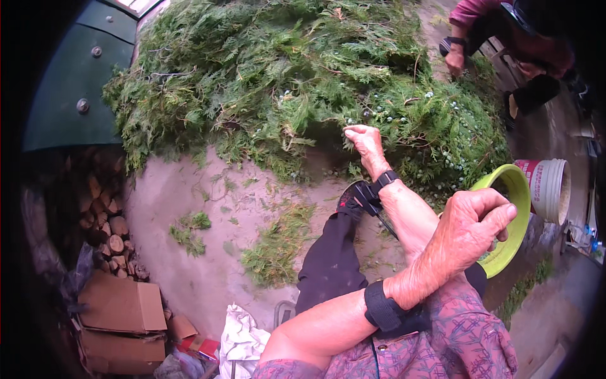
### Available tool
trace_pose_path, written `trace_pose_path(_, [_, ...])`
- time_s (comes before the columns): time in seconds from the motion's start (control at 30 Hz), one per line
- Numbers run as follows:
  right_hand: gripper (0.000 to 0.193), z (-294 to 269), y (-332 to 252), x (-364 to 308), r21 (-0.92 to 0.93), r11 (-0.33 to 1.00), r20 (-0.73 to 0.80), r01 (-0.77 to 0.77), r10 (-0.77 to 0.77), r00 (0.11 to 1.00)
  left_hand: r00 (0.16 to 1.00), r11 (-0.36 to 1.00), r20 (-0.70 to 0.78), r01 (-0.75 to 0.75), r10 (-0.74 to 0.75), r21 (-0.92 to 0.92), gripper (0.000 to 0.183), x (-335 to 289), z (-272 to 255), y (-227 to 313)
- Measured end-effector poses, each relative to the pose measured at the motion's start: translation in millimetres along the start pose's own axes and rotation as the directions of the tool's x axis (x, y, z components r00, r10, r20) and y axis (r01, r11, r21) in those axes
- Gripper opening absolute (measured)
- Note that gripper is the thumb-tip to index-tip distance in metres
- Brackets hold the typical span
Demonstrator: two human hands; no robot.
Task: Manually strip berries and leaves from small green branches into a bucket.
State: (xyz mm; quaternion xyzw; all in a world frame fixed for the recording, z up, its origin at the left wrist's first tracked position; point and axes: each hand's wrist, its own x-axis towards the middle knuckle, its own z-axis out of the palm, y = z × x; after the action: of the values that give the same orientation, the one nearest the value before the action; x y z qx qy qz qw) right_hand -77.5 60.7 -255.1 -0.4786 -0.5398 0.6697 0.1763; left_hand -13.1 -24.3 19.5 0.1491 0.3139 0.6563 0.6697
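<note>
My left arm crosses over my right forearm. My left hand is held above the rim of a lime-green basin, its fingers curled and thumb pressed in; whatever they hold is hidden. Farther off, my right hand reaches to the near edge of a big heap of green conifer branches. Its thumb and fingers are closed at the foliage, and what is between them is too small to name. Small pale berries dot the sprigs around it. Most of the basin's inside is hidden by my left hand.
Another person's hand works at the heap's far right side. Beside the basin lies a white bucket. Loose clippings litter the floor before me. Stacked firewood, cardboard boxes and a white bag stand at left.
</note>
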Motion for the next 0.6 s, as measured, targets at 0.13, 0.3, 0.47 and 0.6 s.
trace_pose_path(0.13, [0.017, -25.6, -31.2, -37.5, -0.16, 0.962, -0.09, 0.223, -0.239, 0.967, 1.0, 0.999, 0.009, 0.014, -0.014, 0.04, 0.017, -1.4, 5.6, -3.0])
trace_pose_path(0.3, [0.012, -80.5, -63.5, -75.7, -0.178, 0.87, -0.098, 0.46, -0.481, 0.871, 0.988, 0.996, -0.129, -0.086, 0.088, 0.02, 0.016, 3.0, 4.8, -2.2])
trace_pose_path(0.47, [0.014, -129.0, -123.5, -134.4, -0.212, 0.845, -0.121, 0.491, -0.521, 0.845, 0.877, 0.942, -0.345, -0.305, 0.336, 0.141, 0.025, 16.7, -6.7, 12.7])
trace_pose_path(0.6, [0.018, -163.8, -167.5, -176.9, -0.351, 0.738, -0.103, 0.576, -0.642, 0.76, 0.808, 0.875, -0.367, -0.344, 0.461, 0.341, 0.024, 29.2, -22.4, 12.1])
